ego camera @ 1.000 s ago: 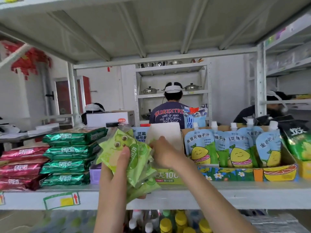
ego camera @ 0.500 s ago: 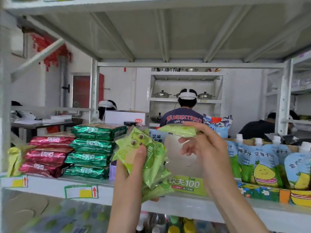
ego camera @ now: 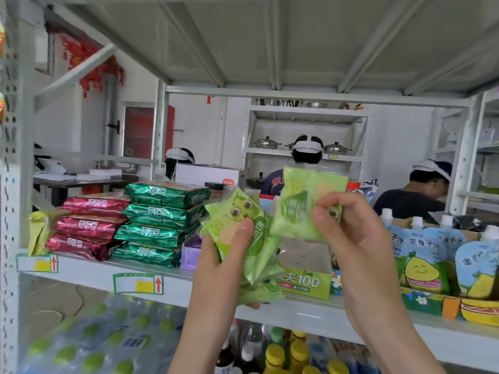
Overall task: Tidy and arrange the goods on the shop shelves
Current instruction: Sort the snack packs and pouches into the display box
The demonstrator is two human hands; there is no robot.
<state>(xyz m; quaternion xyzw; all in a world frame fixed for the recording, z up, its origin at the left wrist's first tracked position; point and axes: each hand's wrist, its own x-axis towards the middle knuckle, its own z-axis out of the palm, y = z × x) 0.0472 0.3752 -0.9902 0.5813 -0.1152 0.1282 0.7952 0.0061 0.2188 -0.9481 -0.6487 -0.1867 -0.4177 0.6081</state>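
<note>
right hand (ego camera: 359, 238) fingers (ego camera: 334, 205) hide the green packet (ego camera: 302, 206) face.

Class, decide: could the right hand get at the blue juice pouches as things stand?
Likely within reach: nothing lies between the right hand and the blue juice pouches beside it. But its grip is taken by a green packet, so grasping looks doubtful.

Bright, even daylight fills the room, and the white back wall (ego camera: 205, 125) is nearly washed out. Glare streaks the green foil packs (ego camera: 162, 211) at 9 o'clock. The light-green packet (ego camera: 299, 209), just toward 1 o'clock from centre, is smeared, while the light-green packets (ego camera: 243, 238) beside it look sharper. The bottled water (ego camera: 89, 344) at 7 o'clock is soft. Lines lean near the edges, as on the shelf upright (ego camera: 16, 184) at 9 o'clock.
</note>
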